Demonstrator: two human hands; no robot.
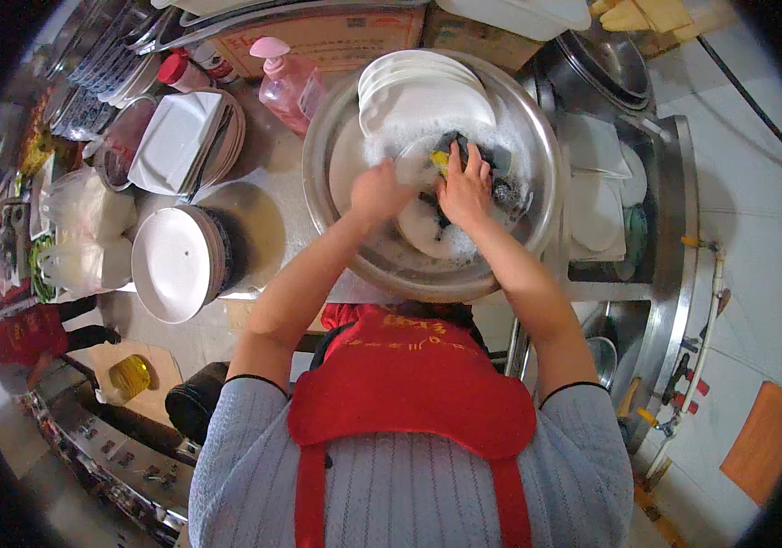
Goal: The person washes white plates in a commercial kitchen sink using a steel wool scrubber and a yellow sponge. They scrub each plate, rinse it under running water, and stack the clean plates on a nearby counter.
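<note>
A large stainless steel basin (pixel 315 178) of soapy water stands before me. My right hand (pixel 466 188) is in it, fingers curled over a dark scrubbing pad (pixel 458 142) with a yellow part, pressing it over a white plate (pixel 418 229) in the suds. My left hand (pixel 382 192) is motion-blurred above the left side of this plate; whether it grips the rim cannot be told. Several white plates (pixel 425 103) lean in a stack against the basin's far wall. Dark bits and foam float near my right hand.
Left of the basin stand a pink pump bottle (pixel 284 89), square white dishes (pixel 175 144) and a stack of round bowls (pixel 171 264). At right, a sink (pixel 671 205) holds white dishes (pixel 593 212). Dark pots (pixel 599 68) stand behind it. A person (pixel 28 335) is at far left.
</note>
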